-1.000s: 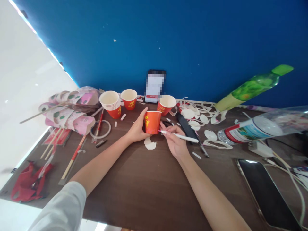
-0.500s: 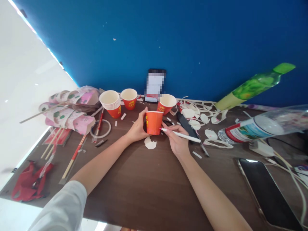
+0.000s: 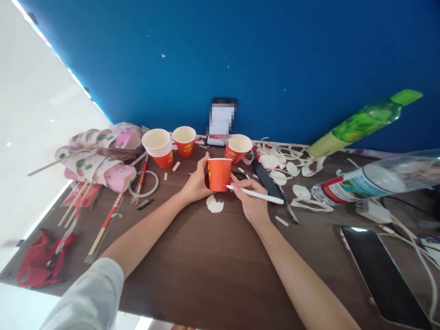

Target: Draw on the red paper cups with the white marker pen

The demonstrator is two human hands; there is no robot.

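My left hand (image 3: 196, 183) is wrapped round the left side of a red paper cup (image 3: 219, 174) that stands upright on the brown table (image 3: 206, 266). My right hand (image 3: 253, 201) pinches a white pen (image 3: 256, 195), and the pen's tip touches the cup's lower right side. A round white paper scrap (image 3: 215, 204) lies on the table just in front of the cup.
A stack of red cups (image 3: 158, 147) and two single red cups (image 3: 184, 140) (image 3: 238, 147) stand behind. A phone (image 3: 222, 121) leans on the blue wall. White paper trimmings (image 3: 292, 169), a black knife (image 3: 268, 181), bottles (image 3: 364, 183), another phone (image 3: 381, 275), chopsticks (image 3: 106, 220) and patterned paper rolls (image 3: 99, 160) surround the hands.
The cup has been turned, so its yellow print faces away to the left. The pen tip stays at the cup's lower right side with only slight shifts.
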